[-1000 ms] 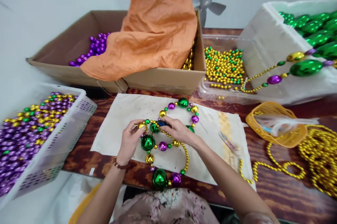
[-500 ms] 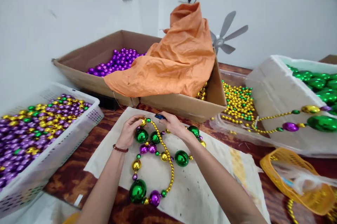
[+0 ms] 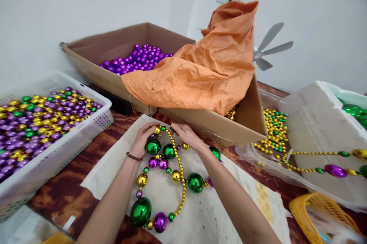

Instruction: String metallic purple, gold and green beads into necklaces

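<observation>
A gold bead (image 3: 157, 130) of a beaded necklace (image 3: 195, 183) is pinched in the grip of the left hand (image 3: 142, 139), while whether the grip of the right hand (image 3: 187, 135) is closed on anything cannot be told. The necklace is laid in loops on a white cloth (image 3: 206, 213) near the front edge of the surface (image 3: 51, 198), before a cardboard box (image 3: 206, 126).

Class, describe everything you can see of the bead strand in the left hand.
The bead strand mixes shiny, metallic-looking green, purple and gold beads in several sizes, with a run of small gold ones. It curves in loops over the pale cloth. The left hand holds it by a gold bead; the right forearm hides part. Whether its ends join is unclear.
</observation>
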`<state>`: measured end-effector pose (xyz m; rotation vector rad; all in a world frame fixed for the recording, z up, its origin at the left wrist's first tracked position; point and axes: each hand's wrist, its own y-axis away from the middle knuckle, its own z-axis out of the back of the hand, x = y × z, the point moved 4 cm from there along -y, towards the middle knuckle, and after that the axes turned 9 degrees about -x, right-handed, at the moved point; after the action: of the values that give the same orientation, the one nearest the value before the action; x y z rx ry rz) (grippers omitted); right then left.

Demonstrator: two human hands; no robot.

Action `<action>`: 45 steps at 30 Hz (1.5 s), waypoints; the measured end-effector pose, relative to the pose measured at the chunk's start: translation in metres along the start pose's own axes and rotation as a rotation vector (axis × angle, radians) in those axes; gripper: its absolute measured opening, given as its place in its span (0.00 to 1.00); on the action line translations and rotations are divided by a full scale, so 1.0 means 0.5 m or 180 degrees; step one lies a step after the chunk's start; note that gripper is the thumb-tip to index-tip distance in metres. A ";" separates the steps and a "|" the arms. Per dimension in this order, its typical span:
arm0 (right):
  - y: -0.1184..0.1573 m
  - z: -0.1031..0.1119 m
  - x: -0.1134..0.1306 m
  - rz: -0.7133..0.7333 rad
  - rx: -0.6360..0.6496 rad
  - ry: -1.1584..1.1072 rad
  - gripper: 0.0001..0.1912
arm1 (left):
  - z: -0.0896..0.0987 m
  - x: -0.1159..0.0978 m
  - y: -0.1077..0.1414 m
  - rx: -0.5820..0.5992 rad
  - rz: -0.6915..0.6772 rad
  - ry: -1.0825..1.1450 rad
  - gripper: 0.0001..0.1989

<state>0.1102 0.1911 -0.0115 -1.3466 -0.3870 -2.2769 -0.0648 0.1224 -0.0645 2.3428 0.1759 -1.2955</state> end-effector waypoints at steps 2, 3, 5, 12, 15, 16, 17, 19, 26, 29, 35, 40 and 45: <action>-0.004 -0.003 0.000 -0.0062 0.0003 0.0136 0.25 | 0.000 -0.002 0.000 -0.0013 0.0005 0.0012 0.22; -0.005 -0.004 0.001 -0.0082 -0.0002 0.0216 0.25 | -0.001 -0.003 0.001 -0.0012 0.0011 0.0015 0.22; -0.007 -0.002 0.005 -0.0084 -0.0047 0.0369 0.25 | -0.003 -0.004 0.001 -0.0015 0.0024 0.0012 0.22; -0.014 0.000 0.016 0.0020 -0.0004 0.1035 0.23 | -0.003 0.003 -0.003 0.0027 -0.0005 -0.0064 0.21; -0.018 -0.001 0.016 0.0017 0.0052 0.1268 0.24 | -0.002 0.004 -0.004 0.0028 0.0026 -0.0100 0.23; -0.018 -0.001 0.015 0.0012 0.0071 0.1312 0.24 | -0.003 0.003 -0.003 0.0031 0.0032 -0.0107 0.23; -0.018 -0.001 0.013 0.0006 0.0083 0.1351 0.24 | -0.003 0.002 -0.003 0.0034 0.0035 -0.0109 0.23; -0.017 -0.001 0.010 0.0003 0.0079 0.1404 0.23 | -0.004 0.001 -0.001 0.0030 0.0033 -0.0106 0.23; -0.014 -0.002 0.000 0.0202 -0.0055 0.1528 0.24 | -0.005 0.001 -0.002 0.0066 -0.0017 -0.0177 0.20; -0.015 -0.002 0.000 0.0210 -0.0072 0.1545 0.23 | -0.007 0.000 -0.002 0.0078 0.0013 -0.0179 0.21; -0.016 -0.003 -0.001 0.0191 -0.0115 0.1612 0.22 | -0.006 0.001 -0.003 0.0073 0.0023 -0.0218 0.21; -0.014 -0.006 -0.004 0.0255 -0.0155 0.1541 0.21 | -0.005 0.005 -0.004 0.0106 0.0011 -0.0180 0.21; -0.011 -0.006 -0.007 0.0397 -0.0190 0.1273 0.21 | -0.003 0.005 -0.005 0.0082 -0.0013 -0.0210 0.21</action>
<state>0.1063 0.1953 -0.0160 -0.8801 -0.0980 -2.3913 -0.0629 0.1252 -0.0665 2.3186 0.1442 -1.3827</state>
